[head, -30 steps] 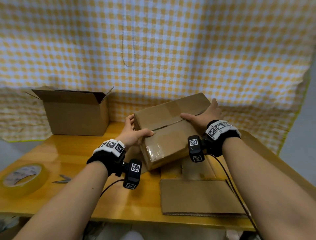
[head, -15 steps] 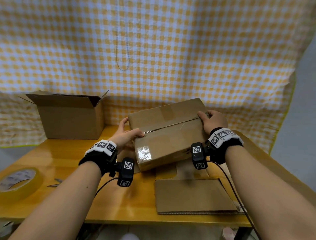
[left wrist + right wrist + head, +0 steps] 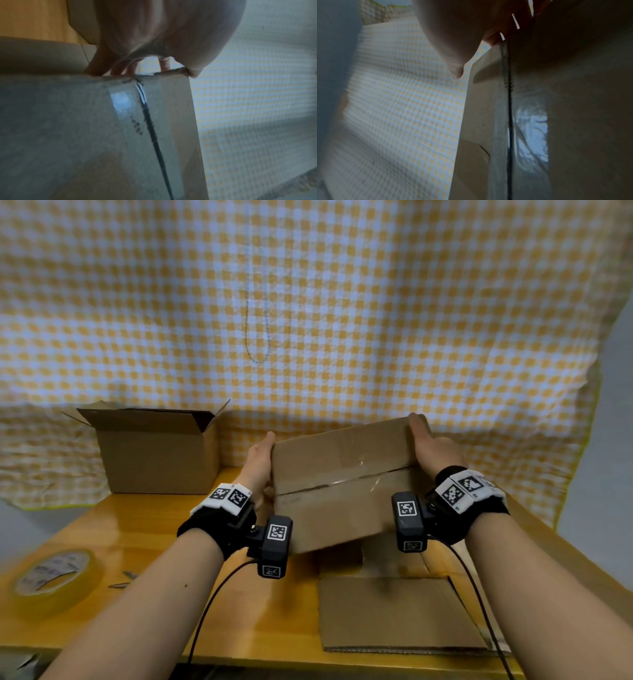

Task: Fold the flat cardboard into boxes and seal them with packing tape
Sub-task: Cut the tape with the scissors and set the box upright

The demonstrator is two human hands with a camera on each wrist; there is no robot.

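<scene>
A closed cardboard box (image 3: 342, 474) with clear tape along its centre seam (image 3: 346, 484) hangs tilted above the table, its seamed face toward me. My left hand (image 3: 258, 463) grips its left end, thumb by the upper corner and fingers behind. My right hand (image 3: 431, 450) grips the right end the same way. In the left wrist view the fingers (image 3: 130, 67) wrap behind the box (image 3: 85, 135). The right wrist view shows the thumb (image 3: 457, 73) beside the taped seam (image 3: 509, 108). A flat cardboard sheet (image 3: 394, 614) lies on the table below the box.
An open-topped cardboard box (image 3: 157, 460) stands at the back left of the wooden table (image 3: 137, 525). A roll of clear packing tape (image 3: 54, 577) lies at the front left, with scissors (image 3: 123, 580) just right of it. Yellow checked cloth (image 3: 308, 302) hangs behind.
The box has been lifted and tipped so its seamed face turns toward me. My right hand slid from the top to the right end; my left thumb left the top face.
</scene>
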